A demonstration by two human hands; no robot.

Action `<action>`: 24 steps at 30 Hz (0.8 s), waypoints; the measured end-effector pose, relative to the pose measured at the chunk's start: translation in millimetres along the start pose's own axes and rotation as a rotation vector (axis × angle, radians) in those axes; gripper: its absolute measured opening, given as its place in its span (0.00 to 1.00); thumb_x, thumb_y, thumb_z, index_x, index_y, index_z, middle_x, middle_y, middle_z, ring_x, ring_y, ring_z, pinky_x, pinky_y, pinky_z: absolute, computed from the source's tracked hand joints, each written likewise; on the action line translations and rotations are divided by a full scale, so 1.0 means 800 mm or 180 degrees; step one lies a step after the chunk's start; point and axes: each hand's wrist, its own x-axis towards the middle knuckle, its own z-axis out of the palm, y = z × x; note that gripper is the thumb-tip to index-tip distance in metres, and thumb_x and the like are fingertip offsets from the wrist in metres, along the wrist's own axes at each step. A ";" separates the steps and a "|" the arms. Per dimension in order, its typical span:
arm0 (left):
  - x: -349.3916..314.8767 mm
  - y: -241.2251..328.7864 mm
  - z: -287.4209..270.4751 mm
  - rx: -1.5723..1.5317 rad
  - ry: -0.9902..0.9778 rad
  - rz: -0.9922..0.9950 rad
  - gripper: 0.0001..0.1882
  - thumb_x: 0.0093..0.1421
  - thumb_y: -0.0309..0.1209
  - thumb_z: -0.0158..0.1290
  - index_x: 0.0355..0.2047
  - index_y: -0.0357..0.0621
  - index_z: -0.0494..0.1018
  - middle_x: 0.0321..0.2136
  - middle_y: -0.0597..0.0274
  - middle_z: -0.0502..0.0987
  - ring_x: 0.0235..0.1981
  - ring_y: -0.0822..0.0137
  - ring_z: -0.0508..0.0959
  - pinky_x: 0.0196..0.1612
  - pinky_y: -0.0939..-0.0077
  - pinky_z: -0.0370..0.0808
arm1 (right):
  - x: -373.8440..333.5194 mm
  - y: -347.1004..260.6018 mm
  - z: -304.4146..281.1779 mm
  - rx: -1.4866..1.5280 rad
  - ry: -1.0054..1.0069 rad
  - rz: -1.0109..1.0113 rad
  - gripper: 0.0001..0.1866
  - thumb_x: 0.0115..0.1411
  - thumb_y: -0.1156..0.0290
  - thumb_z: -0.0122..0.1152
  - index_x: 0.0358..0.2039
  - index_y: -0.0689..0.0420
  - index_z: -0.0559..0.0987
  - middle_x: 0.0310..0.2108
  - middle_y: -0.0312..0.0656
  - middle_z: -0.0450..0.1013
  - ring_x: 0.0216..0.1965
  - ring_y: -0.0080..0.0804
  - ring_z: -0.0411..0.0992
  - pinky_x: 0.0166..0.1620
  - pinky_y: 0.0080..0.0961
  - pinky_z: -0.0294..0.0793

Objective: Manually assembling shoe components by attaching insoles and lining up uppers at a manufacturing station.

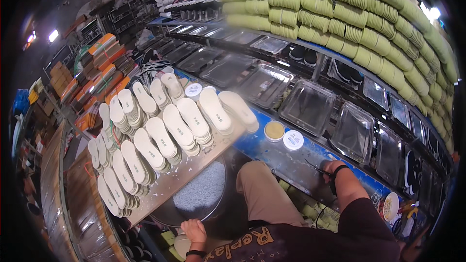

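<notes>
My right hand point(332, 167) is over the blue-edged bench point(281, 157), closed around a thin black tool point(315, 167) that points left; its exact kind does not show. Low in the middle, my left hand point(193, 230) has its fingers curled downward beside a pale, rounded object point(181, 245). What those fingers hold, if anything, is hidden. Up and left of it, stacks of cream insoles point(164, 135) lie in rows on a slanted board point(191, 170). A round tub with tan contents point(274, 130) and a white round lid point(292, 139) sit left of my right hand.
Below the board stands a round basin of whitish-grey bits point(201, 189). Clear plastic trays point(307, 106) line the rack beyond the bench, with stacked green insoles point(315, 5) above. A white bowl point(390, 206) and yellow-handled scissors point(412, 212) lie at the right.
</notes>
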 end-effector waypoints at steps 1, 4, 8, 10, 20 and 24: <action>0.000 0.000 0.001 -0.0002 -0.0003 0.0004 0.07 0.55 0.31 0.47 0.24 0.42 0.72 0.25 0.54 0.71 0.34 0.51 0.68 0.45 0.55 0.61 | 0.007 0.002 0.000 0.0005 -0.0046 0.0024 0.14 0.33 0.71 0.76 0.25 0.55 0.83 0.25 0.38 0.77 0.26 0.32 0.75 0.29 0.34 0.74; -0.001 -0.001 0.002 -0.0004 0.0023 0.0017 0.08 0.55 0.31 0.47 0.24 0.42 0.72 0.24 0.54 0.70 0.34 0.52 0.68 0.45 0.55 0.61 | 0.022 0.005 -0.001 -0.0053 -0.0167 -0.0024 0.14 0.34 0.72 0.76 0.25 0.55 0.83 0.25 0.38 0.76 0.26 0.32 0.74 0.29 0.34 0.73; -0.002 -0.002 0.003 0.0046 -0.0009 -0.0020 0.08 0.55 0.31 0.47 0.24 0.42 0.73 0.25 0.54 0.71 0.34 0.52 0.68 0.45 0.55 0.61 | 0.021 0.002 -0.001 -0.0162 -0.0147 -0.0055 0.13 0.35 0.73 0.75 0.26 0.55 0.83 0.25 0.38 0.76 0.26 0.32 0.74 0.29 0.33 0.73; -0.003 -0.004 0.003 0.0062 -0.0037 -0.0041 0.09 0.55 0.31 0.47 0.24 0.42 0.73 0.25 0.54 0.71 0.34 0.52 0.68 0.46 0.55 0.61 | 0.015 -0.001 -0.001 -0.0131 -0.0136 -0.0202 0.13 0.35 0.73 0.75 0.26 0.55 0.83 0.25 0.38 0.76 0.26 0.32 0.74 0.30 0.33 0.73; -0.001 0.000 0.004 0.0059 -0.0022 -0.0095 0.09 0.56 0.31 0.46 0.24 0.42 0.74 0.25 0.54 0.71 0.34 0.52 0.68 0.46 0.56 0.61 | 0.027 0.010 -0.001 -0.0113 0.0024 -0.0226 0.15 0.34 0.73 0.74 0.27 0.55 0.82 0.25 0.39 0.76 0.27 0.32 0.74 0.30 0.34 0.73; -0.003 -0.001 0.004 0.0053 0.0016 -0.0092 0.09 0.55 0.31 0.47 0.24 0.42 0.74 0.24 0.54 0.71 0.34 0.52 0.68 0.45 0.56 0.61 | 0.022 0.004 -0.001 -0.0028 -0.0060 -0.0107 0.15 0.35 0.73 0.73 0.28 0.56 0.82 0.25 0.38 0.76 0.26 0.31 0.74 0.29 0.34 0.73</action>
